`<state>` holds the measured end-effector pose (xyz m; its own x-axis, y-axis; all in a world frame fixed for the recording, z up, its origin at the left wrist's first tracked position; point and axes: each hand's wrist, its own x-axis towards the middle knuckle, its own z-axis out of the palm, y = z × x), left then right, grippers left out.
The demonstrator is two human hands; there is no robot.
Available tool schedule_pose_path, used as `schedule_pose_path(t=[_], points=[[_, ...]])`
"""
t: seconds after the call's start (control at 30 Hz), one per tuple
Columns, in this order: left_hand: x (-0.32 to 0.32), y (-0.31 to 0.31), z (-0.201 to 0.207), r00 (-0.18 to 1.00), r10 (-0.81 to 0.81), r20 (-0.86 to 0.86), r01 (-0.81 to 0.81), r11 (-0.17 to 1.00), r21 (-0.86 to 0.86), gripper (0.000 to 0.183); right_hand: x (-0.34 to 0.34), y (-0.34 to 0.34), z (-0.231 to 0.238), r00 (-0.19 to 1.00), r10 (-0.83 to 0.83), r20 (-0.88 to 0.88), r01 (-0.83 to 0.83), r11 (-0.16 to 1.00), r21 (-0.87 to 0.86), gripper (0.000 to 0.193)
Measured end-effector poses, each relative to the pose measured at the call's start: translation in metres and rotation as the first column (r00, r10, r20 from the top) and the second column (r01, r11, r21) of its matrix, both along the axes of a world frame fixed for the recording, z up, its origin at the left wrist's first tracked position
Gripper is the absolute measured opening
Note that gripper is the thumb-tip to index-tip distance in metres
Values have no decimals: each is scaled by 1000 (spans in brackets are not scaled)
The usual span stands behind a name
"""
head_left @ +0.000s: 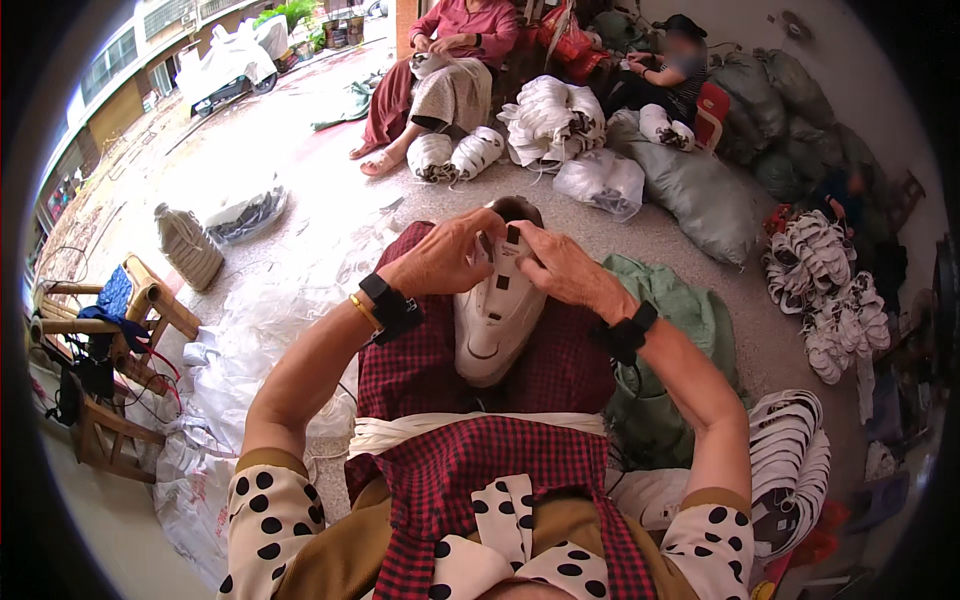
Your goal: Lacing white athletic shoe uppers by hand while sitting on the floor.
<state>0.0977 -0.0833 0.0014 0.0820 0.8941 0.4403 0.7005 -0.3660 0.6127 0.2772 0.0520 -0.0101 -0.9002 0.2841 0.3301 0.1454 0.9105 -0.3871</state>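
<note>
head view: a pale shoe [490, 335] is set on the lap at the centre of the frame, its toe pointed toward the lower edge and its opening toward the top. the left hand [445, 258] is curled in against the left side of the opening, fingers bent; whether a lace or only the edge is pinched there cannot be told. by the right hand [570, 268], the right edge is grasped, with the fingers laid near the top and the thumb lower down.

for work at the opening to be done well, the shoe is probably best steadied between the thighs, the two sides drawn evenly, and the pull kept gentle so that the upper is not creased. the dark slots along the middle are best kept uncovered, so that they can be seen.

beneath the shoe, the lap is covered by red checked cloth [400, 350]. to the right of it, a green sack [690, 330] is slumped; in the lower right, a stacked bundle of shoes [790, 450] is seen. white plastic sheeting [250, 370] is spread over the floor at left, beside a bamboo chair [160, 300]. at upper centre, a small object is held by a seated co-worker [465, 30].
</note>
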Motion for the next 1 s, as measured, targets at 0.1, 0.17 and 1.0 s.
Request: schedule_pose_path(t=[0.1,0.17,1.0], points=[[-1,6,-6,1000,-5,22,4,999,36,48,6,0,-9,954,87,-286,-70,995,69,51],[-7,12,-8,999,14,29,-15,999,38,48,5,1,-14,956,57,-289,-48,998,38,52],[5,8,-36,968,164,190,-152,985,-76,56,14,39,-47,939,-4,-345,-156,886,-436,33]])
